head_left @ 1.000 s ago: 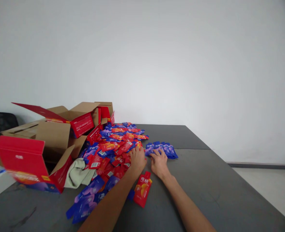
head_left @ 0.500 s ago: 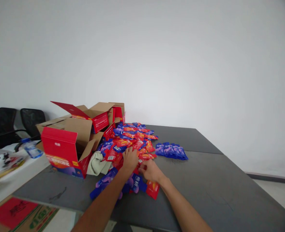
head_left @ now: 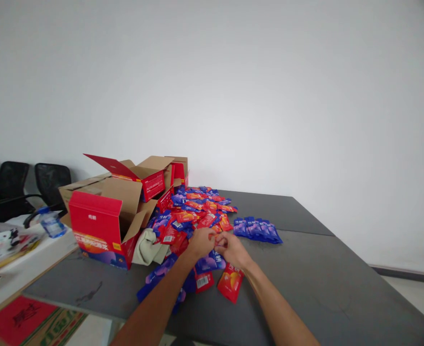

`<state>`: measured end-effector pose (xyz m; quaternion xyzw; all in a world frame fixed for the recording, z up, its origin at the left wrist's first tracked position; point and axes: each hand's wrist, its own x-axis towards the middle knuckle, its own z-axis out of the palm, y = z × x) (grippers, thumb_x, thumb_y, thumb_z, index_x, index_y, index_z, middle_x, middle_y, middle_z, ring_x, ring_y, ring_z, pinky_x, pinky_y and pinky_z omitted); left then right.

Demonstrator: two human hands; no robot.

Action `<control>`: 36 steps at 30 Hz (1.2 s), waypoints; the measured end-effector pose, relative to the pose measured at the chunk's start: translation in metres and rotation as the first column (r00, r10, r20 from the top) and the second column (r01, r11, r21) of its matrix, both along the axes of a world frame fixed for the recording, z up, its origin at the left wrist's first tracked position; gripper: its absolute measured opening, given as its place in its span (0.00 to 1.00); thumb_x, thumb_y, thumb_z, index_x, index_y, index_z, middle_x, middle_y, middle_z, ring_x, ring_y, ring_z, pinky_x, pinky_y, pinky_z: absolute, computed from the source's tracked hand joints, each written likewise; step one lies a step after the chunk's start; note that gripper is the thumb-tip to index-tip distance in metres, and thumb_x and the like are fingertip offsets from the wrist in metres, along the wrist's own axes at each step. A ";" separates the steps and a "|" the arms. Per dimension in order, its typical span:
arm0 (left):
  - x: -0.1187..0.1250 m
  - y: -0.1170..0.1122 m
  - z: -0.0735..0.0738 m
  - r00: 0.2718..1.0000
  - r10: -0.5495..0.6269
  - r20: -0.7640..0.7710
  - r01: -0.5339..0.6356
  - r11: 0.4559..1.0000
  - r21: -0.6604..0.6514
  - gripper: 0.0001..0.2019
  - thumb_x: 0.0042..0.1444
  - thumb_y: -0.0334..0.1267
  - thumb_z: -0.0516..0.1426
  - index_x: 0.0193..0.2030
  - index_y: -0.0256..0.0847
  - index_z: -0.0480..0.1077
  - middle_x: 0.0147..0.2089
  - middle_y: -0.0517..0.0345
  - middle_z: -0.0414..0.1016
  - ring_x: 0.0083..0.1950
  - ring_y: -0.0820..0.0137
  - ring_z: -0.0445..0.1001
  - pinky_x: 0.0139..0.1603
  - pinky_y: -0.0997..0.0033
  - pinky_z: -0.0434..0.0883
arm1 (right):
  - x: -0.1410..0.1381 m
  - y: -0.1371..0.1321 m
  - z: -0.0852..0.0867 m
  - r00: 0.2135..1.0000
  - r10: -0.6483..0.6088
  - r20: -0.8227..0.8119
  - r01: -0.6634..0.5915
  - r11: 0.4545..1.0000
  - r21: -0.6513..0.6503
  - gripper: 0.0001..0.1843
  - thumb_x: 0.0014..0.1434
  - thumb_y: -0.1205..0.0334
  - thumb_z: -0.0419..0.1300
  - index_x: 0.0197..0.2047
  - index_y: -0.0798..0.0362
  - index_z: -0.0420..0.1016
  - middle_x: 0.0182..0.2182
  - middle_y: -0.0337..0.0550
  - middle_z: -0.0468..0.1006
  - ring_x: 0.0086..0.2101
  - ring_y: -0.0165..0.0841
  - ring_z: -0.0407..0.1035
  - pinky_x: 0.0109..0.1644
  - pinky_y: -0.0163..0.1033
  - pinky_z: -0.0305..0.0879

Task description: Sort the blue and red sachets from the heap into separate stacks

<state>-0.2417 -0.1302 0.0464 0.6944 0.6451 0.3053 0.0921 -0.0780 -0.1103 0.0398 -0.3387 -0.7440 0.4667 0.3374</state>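
My left hand [head_left: 200, 243] and my right hand [head_left: 232, 250] meet over the near end of the pouch pile, fingers closed in a pinch. A little red-orange of a pouch [head_left: 216, 237] shows between the fingertips; most of it is hidden. Just below the hands lies a blue pouch [head_left: 211, 262]. On the table near my right wrist is a red-orange pouch [head_left: 231, 282], and a red pouch with a barcode [head_left: 204, 281] lies left of it. Blue pouches [head_left: 156, 276] are partly covered by my left forearm. The mixed red and blue pile [head_left: 206, 206] stretches away behind my hands.
A row of overlapping blue pouches [head_left: 257, 229] lies to the right on the dark table [head_left: 305, 283]. Open red cartons [head_left: 96, 226] stand left, with a pale cloth [head_left: 150, 247] beside them. A water bottle [head_left: 52, 223] stands on a white surface further left.
My left hand has moved right and nearer, and my right hand slightly up, so their fingertips now meet. The red-orange pouch and the barcoded pouch near my wrists are now more exposed.
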 end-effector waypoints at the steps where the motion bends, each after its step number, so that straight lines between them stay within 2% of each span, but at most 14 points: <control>1: 0.002 0.002 0.001 0.999 -0.027 0.027 0.027 1.000 -0.001 0.12 0.56 0.33 0.52 0.36 0.41 0.78 0.37 0.55 0.80 0.40 0.67 0.74 0.44 0.69 0.65 | 0.004 0.004 0.003 0.999 -0.018 -0.049 0.018 1.000 -0.013 0.09 0.48 0.64 0.61 0.35 0.53 0.69 0.21 0.30 0.67 0.22 0.26 0.60 0.26 0.30 0.54; 3: 0.007 0.005 0.004 0.995 -0.069 0.075 0.069 0.998 -0.002 0.12 0.56 0.35 0.52 0.29 0.39 0.76 0.28 0.58 0.75 0.32 0.70 0.70 0.35 0.71 0.62 | 0.013 0.014 0.007 0.991 -0.067 -0.118 0.065 0.998 -0.015 0.10 0.49 0.61 0.62 0.36 0.52 0.69 0.21 0.30 0.67 0.22 0.26 0.60 0.26 0.31 0.55; 5: 0.012 0.009 0.006 0.986 -0.108 0.127 0.109 0.994 -0.007 0.13 0.56 0.36 0.51 0.24 0.39 0.72 0.22 0.61 0.68 0.27 0.72 0.65 0.30 0.72 0.57 | 0.022 0.024 0.009 0.975 -0.147 -0.167 0.154 0.988 0.027 0.11 0.49 0.60 0.63 0.36 0.52 0.69 0.24 0.32 0.69 0.25 0.27 0.63 0.29 0.32 0.58; 7: 0.017 0.014 0.008 0.974 -0.144 0.173 0.146 0.989 0.003 0.12 0.55 0.36 0.52 0.23 0.38 0.70 0.22 0.63 0.66 0.27 0.73 0.63 0.29 0.72 0.54 | 0.030 0.035 0.009 0.953 -0.233 -0.196 0.250 0.966 0.063 0.12 0.49 0.58 0.64 0.35 0.53 0.70 0.26 0.36 0.72 0.28 0.30 0.65 0.32 0.34 0.61; 9: 0.022 0.020 0.007 0.964 -0.166 0.207 0.165 0.986 0.021 0.10 0.54 0.36 0.53 0.24 0.38 0.69 0.24 0.63 0.68 0.28 0.73 0.63 0.29 0.72 0.54 | 0.037 0.045 0.008 0.928 -0.293 -0.229 0.316 0.946 0.067 0.13 0.49 0.56 0.65 0.35 0.54 0.71 0.28 0.38 0.73 0.30 0.32 0.68 0.35 0.36 0.63; 11: 0.027 0.029 0.005 0.950 -0.156 0.271 0.151 0.988 0.037 0.09 0.53 0.38 0.54 0.25 0.38 0.69 0.25 0.62 0.70 0.28 0.73 0.65 0.30 0.73 0.55 | 0.043 0.052 0.007 0.892 -0.346 -0.291 0.375 0.926 0.049 0.18 0.50 0.51 0.66 0.39 0.54 0.72 0.31 0.40 0.75 0.33 0.34 0.69 0.38 0.37 0.65; 13: 0.032 0.040 0.002 0.911 -0.114 0.397 0.105 0.993 0.044 0.10 0.53 0.40 0.55 0.26 0.38 0.69 0.25 0.61 0.70 0.28 0.73 0.65 0.29 0.73 0.56 | 0.048 0.056 0.006 0.843 -0.401 -0.358 0.429 0.903 0.000 0.24 0.51 0.46 0.66 0.45 0.53 0.72 0.35 0.43 0.77 0.35 0.35 0.70 0.40 0.38 0.66; 16: 0.043 0.055 -0.006 0.772 -0.031 0.635 0.012 0.999 0.035 0.12 0.52 0.44 0.57 0.25 0.39 0.68 0.23 0.63 0.68 0.25 0.74 0.64 0.26 0.75 0.57 | 0.052 0.057 0.003 0.841 -0.393 -0.373 0.384 0.918 -0.102 0.25 0.54 0.41 0.63 0.46 0.53 0.72 0.36 0.43 0.77 0.35 0.35 0.70 0.37 0.37 0.65; 19: 0.057 0.064 -0.014 0.607 -0.014 0.794 -0.021 0.999 0.034 0.13 0.51 0.46 0.59 0.25 0.38 0.67 0.22 0.64 0.67 0.23 0.76 0.62 0.25 0.76 0.57 | 0.053 0.054 -0.003 0.899 -0.300 -0.319 0.272 0.954 -0.129 0.22 0.55 0.41 0.63 0.36 0.54 0.72 0.27 0.38 0.72 0.28 0.30 0.65 0.31 0.34 0.59; 22: 0.070 0.066 -0.023 0.502 -0.036 0.864 -0.028 0.998 0.058 0.14 0.50 0.47 0.60 0.26 0.37 0.68 0.23 0.63 0.69 0.24 0.77 0.64 0.25 0.77 0.60 | 0.053 0.054 -0.011 0.909 -0.302 -0.286 0.277 0.953 -0.124 0.21 0.55 0.42 0.63 0.29 0.53 0.68 0.21 0.33 0.65 0.24 0.27 0.57 0.27 0.33 0.51; 25: 0.077 0.063 -0.029 0.454 0.012 0.891 0.001 1.000 -0.014 0.15 0.49 0.48 0.62 0.29 0.36 0.71 0.27 0.60 0.73 0.26 0.75 0.69 0.28 0.76 0.65 | 0.056 0.061 -0.021 0.888 -0.354 -0.295 0.338 0.935 -0.107 0.21 0.56 0.43 0.62 0.27 0.52 0.66 0.21 0.31 0.62 0.23 0.26 0.54 0.27 0.33 0.49; 27: 0.079 0.060 -0.031 0.430 0.041 0.902 0.098 0.991 -0.091 0.14 0.46 0.45 0.64 0.34 0.36 0.73 0.30 0.57 0.77 0.28 0.72 0.73 0.30 0.74 0.70 | 0.059 0.066 -0.027 0.867 -0.402 -0.295 0.392 0.915 -0.098 0.21 0.55 0.44 0.63 0.26 0.52 0.64 0.21 0.31 0.61 0.24 0.26 0.53 0.27 0.33 0.49; 30: 0.081 0.055 -0.031 0.419 0.020 0.908 0.232 0.964 -0.128 0.18 0.41 0.37 0.66 0.40 0.35 0.72 0.32 0.54 0.79 0.29 0.68 0.77 0.31 0.70 0.74 | 0.062 0.071 -0.031 0.846 -0.443 -0.296 0.432 0.896 -0.103 0.21 0.54 0.45 0.63 0.25 0.52 0.63 0.21 0.31 0.61 0.24 0.26 0.54 0.28 0.33 0.50; 36: 0.084 0.054 -0.032 0.369 0.123 0.921 0.139 0.973 -0.185 0.18 0.37 0.35 0.67 0.36 0.36 0.69 0.28 0.56 0.78 0.26 0.66 0.78 0.29 0.69 0.75 | 0.057 0.065 -0.029 0.871 -0.406 -0.276 0.383 0.914 -0.135 0.21 0.55 0.42 0.61 0.31 0.52 0.66 0.21 0.31 0.61 0.23 0.26 0.53 0.26 0.32 0.49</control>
